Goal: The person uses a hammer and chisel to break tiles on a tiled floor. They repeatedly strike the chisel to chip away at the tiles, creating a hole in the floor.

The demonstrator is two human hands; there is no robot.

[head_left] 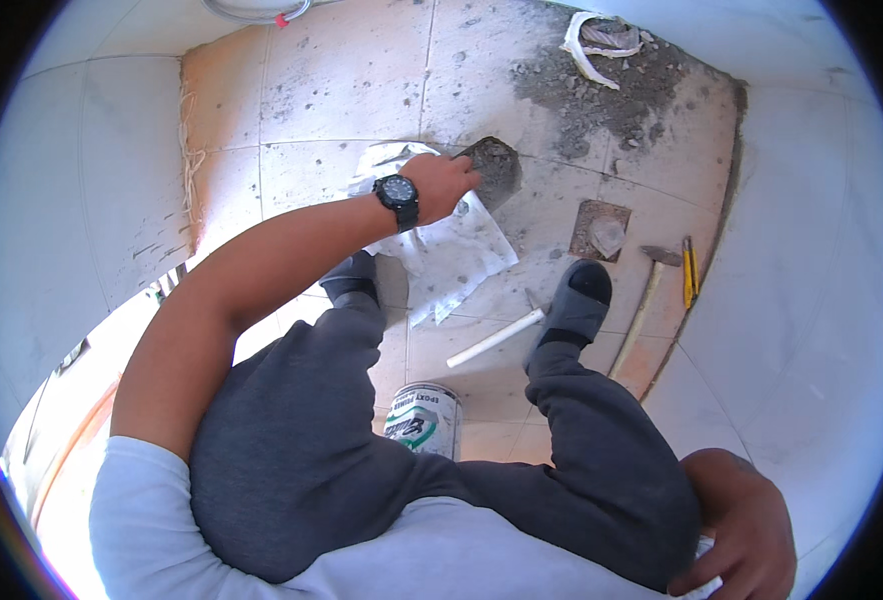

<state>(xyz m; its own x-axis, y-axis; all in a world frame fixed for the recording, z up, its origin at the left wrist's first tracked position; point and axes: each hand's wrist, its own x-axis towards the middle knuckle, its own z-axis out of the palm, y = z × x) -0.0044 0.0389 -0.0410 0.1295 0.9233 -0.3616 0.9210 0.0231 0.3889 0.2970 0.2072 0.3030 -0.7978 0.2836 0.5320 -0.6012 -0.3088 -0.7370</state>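
Over a crumpled white plastic sheet (461, 262) on the floor, my left hand (439, 186) reaches forward, a black watch on its wrist. Its fingers are closed on the near edge of a dark scoop-like thing (494, 166) filled with grey rubble; its exact kind is unclear. Down beside my right thigh, my right hand (746, 545) has its fingers curled. A small white piece (703, 588) shows at those fingertips, partly cut off by the lower edge, and I cannot make out what it is.
Grey rubble (601, 105) with a white curved strip (583, 55) lies at far right. Near my right foot are a square floor opening (599, 230), a hammer (651, 290), a yellow cutter (690, 272) and a white-handled tool (496, 338). A paint can (426, 418) stands between my legs.
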